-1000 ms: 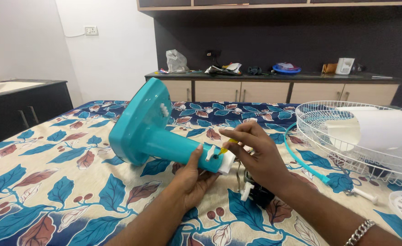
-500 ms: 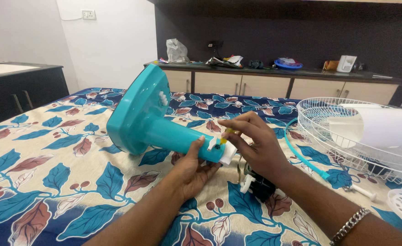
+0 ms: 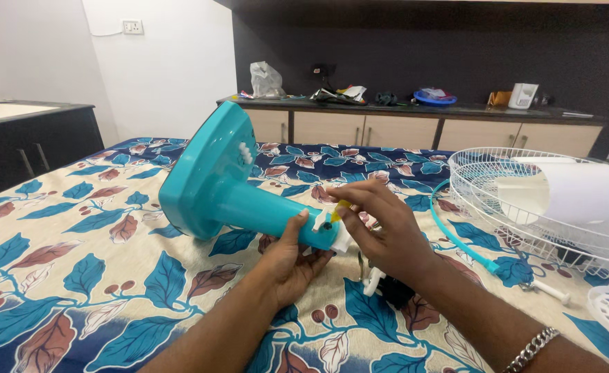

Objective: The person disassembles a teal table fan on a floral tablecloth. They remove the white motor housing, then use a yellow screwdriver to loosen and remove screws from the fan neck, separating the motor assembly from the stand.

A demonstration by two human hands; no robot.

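Hands meet at the near end of a teal fan stand [image 3: 232, 190] that lies tipped on its side on a bed covered by a leaf-patterned sheet [image 3: 76, 269]. The stand's broad base points left and far, and its round column runs toward the near right, ending in a white fitting [image 3: 341, 240]. The left hand [image 3: 289, 261] comes up from below and cups the column's end, the thumb pressed against its side and the fingers curled under it, so the stand is gripped from beneath. The right hand [image 3: 387, 231] reaches in from the right with thumb and fingertips pinched shut on a small yellow piece [image 3: 339, 211], whose lower tip touches the column just beside the left thumb. What that yellow piece is cannot be made out; most of it is hidden by the fingers. Under the right hand a dark part with white knobs [image 3: 387, 287] lies on the sheet, largely covered by the wrist. To the right sits a white wire fan guard [image 3: 525, 200] with a white blade part inside it, cut off by the picture's edge, and a teal ring [image 3: 456, 242] curves along its near side. A cluttered cabinet [image 3: 415, 128] stands at the far wall.
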